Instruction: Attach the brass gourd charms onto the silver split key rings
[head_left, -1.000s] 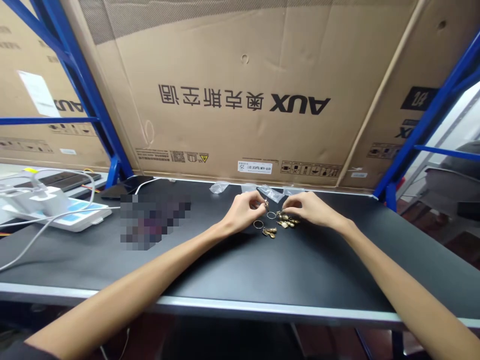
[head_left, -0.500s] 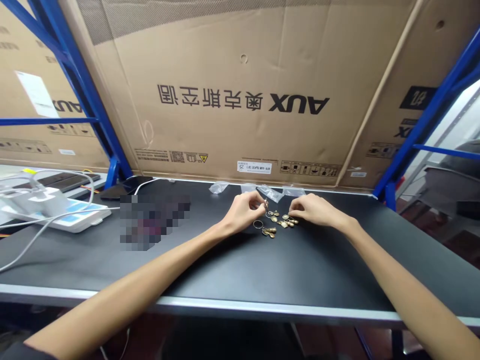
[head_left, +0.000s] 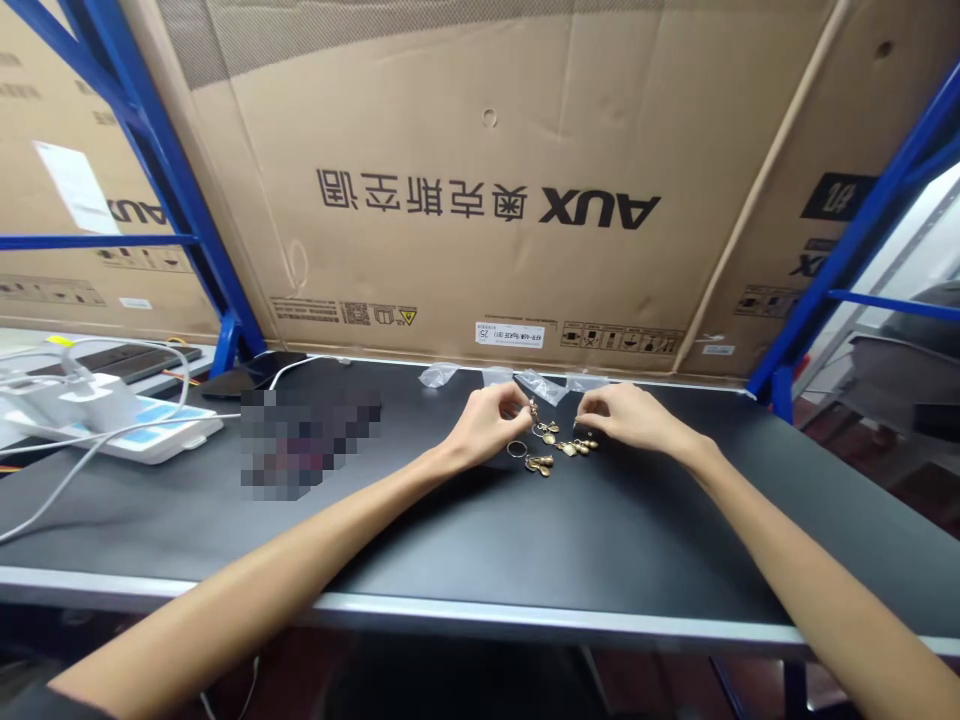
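My left hand [head_left: 491,420] is closed in a pinch on a small brass charm [head_left: 533,408], which pokes out past the fingertips. My right hand [head_left: 619,412] is pinched shut on a small flat brass charm [head_left: 576,424], seen edge-on below the fingers. Between the hands, several brass charms [head_left: 570,449] lie in a loose row on the black table. A ring with charms [head_left: 550,438] rests beside my left fingertips. Nearer to me is another cluster of charms [head_left: 538,465], with a bare-looking metal ring [head_left: 517,449] at its left.
Several clear plastic bags [head_left: 541,385] lie along the back of the table [head_left: 525,560]. Behind stands a large cardboard box [head_left: 480,110] between blue metal posts [head_left: 172,190]. On the left are a white power strip [head_left: 150,432] with cables and a pixelated patch.
My right hand has lifted a round charm off the table and turned it edge-on. My left hand has stayed in place with its charm.
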